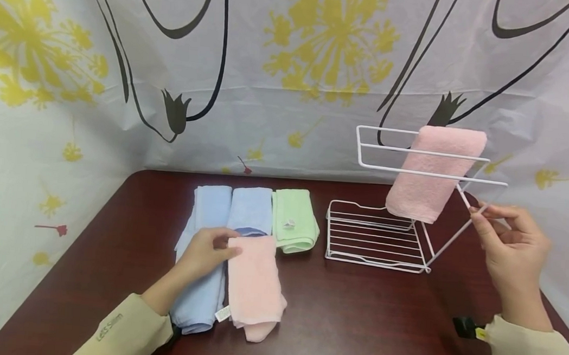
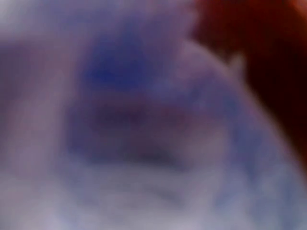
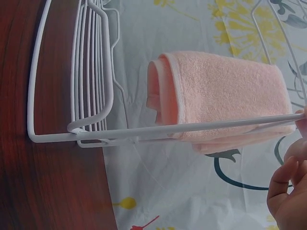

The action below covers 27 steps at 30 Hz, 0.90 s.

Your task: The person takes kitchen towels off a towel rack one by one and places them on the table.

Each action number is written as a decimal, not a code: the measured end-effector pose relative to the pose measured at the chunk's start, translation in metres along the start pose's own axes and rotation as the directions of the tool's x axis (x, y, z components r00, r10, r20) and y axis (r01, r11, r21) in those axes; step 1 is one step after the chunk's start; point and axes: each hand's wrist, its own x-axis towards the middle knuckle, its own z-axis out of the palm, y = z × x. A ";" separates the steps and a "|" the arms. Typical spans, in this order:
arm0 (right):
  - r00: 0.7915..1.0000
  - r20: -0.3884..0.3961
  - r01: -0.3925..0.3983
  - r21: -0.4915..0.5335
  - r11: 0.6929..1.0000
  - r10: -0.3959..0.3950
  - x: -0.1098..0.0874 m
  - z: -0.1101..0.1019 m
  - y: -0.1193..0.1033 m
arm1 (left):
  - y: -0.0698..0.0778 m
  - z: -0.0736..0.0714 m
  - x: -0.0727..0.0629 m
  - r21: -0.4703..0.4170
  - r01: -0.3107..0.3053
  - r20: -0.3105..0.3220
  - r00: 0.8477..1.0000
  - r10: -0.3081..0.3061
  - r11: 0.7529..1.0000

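Note:
My left hand [image 1: 210,250] pinches the upper left corner of a folded pink towel [image 1: 254,284] between thumb and fingers. That towel lies over the front of a blue towel, with a white tag sticking out at its lower left. On the right, my right hand [image 1: 517,240] pinches the slanted side bar of a white wire rack [image 1: 374,263]. A second pink towel [image 3: 230,91], folded, hangs over a rail in the upper part of the rack. The left wrist view is too blurred to make out the hand.
Left of the pink towel lies a long folded blue towel [image 1: 197,305]. Behind it are another folded blue towel [image 1: 251,205] and a folded green towel [image 1: 294,210] with a small tag. The dark red table [image 1: 354,323] meets a patterned curtain [image 1: 242,61] at its back edge.

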 end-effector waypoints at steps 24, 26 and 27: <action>1.000 -0.008 -0.004 0.013 1.000 0.004 -0.001 0.000 0.001 | 0.026 -0.046 0.007 0.028 -0.111 0.129 0.986 0.107 0.993; 1.000 -0.010 -0.002 0.013 1.000 0.002 -0.001 0.001 0.001 | 0.032 -0.050 0.012 0.048 -0.123 0.129 0.985 0.116 0.991; 1.000 -0.011 -0.002 0.012 1.000 0.002 -0.001 0.001 0.001 | 0.035 -0.051 0.014 0.053 -0.126 0.130 0.984 0.119 0.991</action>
